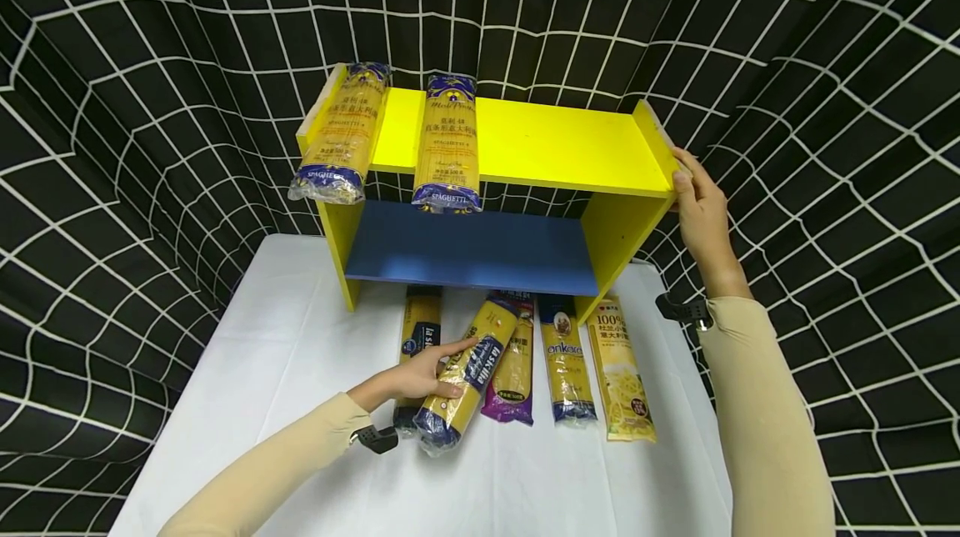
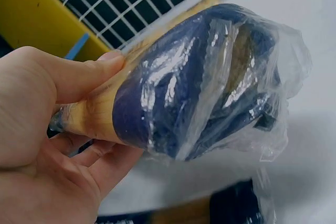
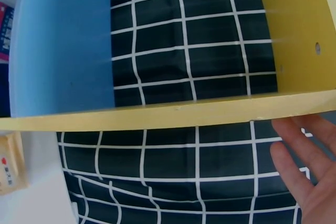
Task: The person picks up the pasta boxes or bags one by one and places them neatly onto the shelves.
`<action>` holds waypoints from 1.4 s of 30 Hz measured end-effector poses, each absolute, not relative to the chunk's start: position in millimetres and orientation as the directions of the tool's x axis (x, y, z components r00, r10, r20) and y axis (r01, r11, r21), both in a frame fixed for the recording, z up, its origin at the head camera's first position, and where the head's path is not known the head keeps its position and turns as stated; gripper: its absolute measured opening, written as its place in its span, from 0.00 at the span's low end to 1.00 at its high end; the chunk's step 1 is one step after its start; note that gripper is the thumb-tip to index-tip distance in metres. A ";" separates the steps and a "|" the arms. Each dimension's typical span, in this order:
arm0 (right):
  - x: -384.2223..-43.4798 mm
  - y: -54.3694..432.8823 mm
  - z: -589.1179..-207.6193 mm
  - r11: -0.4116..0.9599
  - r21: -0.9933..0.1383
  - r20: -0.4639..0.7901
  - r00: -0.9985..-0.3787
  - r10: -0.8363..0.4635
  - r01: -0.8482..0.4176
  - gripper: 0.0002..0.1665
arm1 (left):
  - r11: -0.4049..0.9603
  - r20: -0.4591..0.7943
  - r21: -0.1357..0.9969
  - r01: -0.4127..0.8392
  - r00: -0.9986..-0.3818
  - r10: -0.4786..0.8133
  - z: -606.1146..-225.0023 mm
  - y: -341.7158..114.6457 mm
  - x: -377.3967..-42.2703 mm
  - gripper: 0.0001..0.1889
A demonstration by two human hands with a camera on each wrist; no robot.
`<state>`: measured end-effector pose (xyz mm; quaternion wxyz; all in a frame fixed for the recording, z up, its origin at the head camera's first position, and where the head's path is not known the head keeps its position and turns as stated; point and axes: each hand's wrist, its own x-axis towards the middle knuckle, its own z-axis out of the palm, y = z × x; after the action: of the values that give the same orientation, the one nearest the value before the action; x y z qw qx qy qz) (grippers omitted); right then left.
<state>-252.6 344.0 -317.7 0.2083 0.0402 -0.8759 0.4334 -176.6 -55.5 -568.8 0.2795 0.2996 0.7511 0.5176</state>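
A pack of spaghetti (image 1: 469,374) with dark blue ends and a dark label is gripped by my left hand (image 1: 423,372), thumb on one side and fingers on the other. It slants above the packs on the table; its clear crimped end (image 2: 210,82) fills the left wrist view. My right hand (image 1: 702,208) touches the outside of the right side panel of a yellow and blue shelf (image 1: 555,141), near its upper front corner. In the right wrist view, fairly straight fingers (image 3: 294,166) meet the panel's outer side.
Two spaghetti packs, one left (image 1: 341,132) and one central (image 1: 450,141), lie on the yellow upper board, overhanging its front. Under the blue board (image 1: 472,245), a dark-ended pack (image 1: 420,324), a purple-ended pack (image 1: 515,370), a blue-ended pack (image 1: 567,366) and a pale pack (image 1: 622,370) lie on the white table (image 1: 300,370).
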 end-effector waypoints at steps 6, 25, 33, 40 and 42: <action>-253.8 344.4 -316.7 0.617 -0.745 0.401 -0.910 0.108 -0.255 0.26 | 0.273 -0.096 0.943 0.190 -0.632 0.769 -548.2 -44.1 -174.7 0.46; -277.8 369.2 -338.7 0.656 -0.716 0.391 -0.915 0.095 -0.238 0.26 | 0.136 -0.034 0.979 0.153 -0.535 0.844 -443.2 -30.0 -174.4 0.47; -266.7 358.2 -329.1 0.653 -0.723 0.376 -0.921 0.099 -0.225 0.27 | 0.090 0.004 0.984 0.150 -0.535 0.845 -390.2 -28.3 -175.0 0.47; -252.3 346.3 -319.9 0.639 -0.725 0.391 -0.917 0.075 -0.257 0.27 | 0.041 0.029 0.991 0.125 -0.513 0.858 -360.9 -28.1 -174.4 0.47; -251.7 346.1 -319.6 0.636 -0.724 0.399 -0.914 0.072 -0.266 0.27 | 0.039 0.022 0.993 0.108 -0.511 0.859 -354.3 -28.0 -172.6 0.47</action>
<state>-251.7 346.1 -319.6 0.2000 0.0551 -0.8821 0.4230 -172.6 -28.0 -354.3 0.3221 0.3752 0.6447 0.5829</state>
